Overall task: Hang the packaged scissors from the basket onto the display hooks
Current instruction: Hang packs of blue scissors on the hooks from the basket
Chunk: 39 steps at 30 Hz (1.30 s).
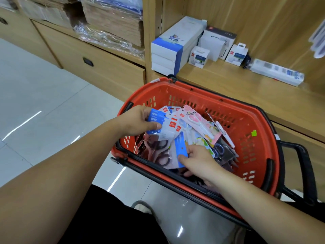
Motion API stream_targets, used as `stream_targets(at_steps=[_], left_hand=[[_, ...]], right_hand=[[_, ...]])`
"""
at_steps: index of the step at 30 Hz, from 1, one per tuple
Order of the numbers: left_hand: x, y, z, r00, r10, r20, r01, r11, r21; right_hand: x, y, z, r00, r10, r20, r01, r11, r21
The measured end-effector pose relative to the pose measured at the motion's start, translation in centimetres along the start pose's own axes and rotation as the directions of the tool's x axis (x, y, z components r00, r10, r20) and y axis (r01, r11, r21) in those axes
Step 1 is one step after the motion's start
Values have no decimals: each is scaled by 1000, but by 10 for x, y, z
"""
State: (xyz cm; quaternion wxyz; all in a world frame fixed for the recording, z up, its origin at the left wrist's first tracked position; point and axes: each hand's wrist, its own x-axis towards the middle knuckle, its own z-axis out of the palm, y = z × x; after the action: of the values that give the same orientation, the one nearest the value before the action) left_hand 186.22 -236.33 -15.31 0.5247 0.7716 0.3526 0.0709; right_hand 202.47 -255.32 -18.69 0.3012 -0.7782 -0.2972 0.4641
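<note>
Several packs (155, 118) sit fanned in your left hand (133, 120), thumb clamped over them. Your right hand (197, 161) pinches a blue-carded pack (181, 149) in the basket (161, 90). Keep their hang-holes aligned.

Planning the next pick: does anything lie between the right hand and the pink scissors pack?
Nothing visible covers the pink scissors pack; it lies topmost in the basket. But the right hand grips a blue-carded pack.
</note>
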Motion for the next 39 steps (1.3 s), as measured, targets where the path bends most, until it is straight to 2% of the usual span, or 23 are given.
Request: stream_targets(at_steps=[4, 8, 12, 17, 22, 27, 31, 34, 39], left_hand=[[-5, 18, -7, 986, 56, -154, -91, 968, -234], [-5, 51, 2, 976, 116, -185, -192, 861, -472], [7, 81, 28, 962, 157, -222, -252, 822, -510], [26, 102, 56, 947, 100, -307, -270, 766, -584], [38, 127, 76, 951, 48, -307, -255, 684, -684], [51, 151, 89, 943, 34, -331, -281, 612, -739], [63, 167, 101, 897, -41, -441, -302, 671, -677], [69, 175, 113, 880, -32, -474, -306, 724, -618], [71, 177, 128, 880, -20, -475, -310, 732, -607]], right_hand=[[3, -36, -40, 993, -79, -88, 103, 941, 322], [-6, -79, -90, 975, -173, -141, 220, 852, 475], [-15, -93, -115, 945, -284, -161, 326, 788, 522], [-19, -92, -123, 921, -301, -249, 391, 724, 569], [-17, -80, -137, 911, -374, -176, 410, 772, 485], [-15, -74, -157, 899, -418, -131, 405, 679, 613], [-9, -67, -165, 897, -379, -229, 436, 667, 605], [-8, -65, -173, 903, -313, -293, 429, 655, 622], [-12, -60, -184, 927, -237, -290, 374, 548, 748]])
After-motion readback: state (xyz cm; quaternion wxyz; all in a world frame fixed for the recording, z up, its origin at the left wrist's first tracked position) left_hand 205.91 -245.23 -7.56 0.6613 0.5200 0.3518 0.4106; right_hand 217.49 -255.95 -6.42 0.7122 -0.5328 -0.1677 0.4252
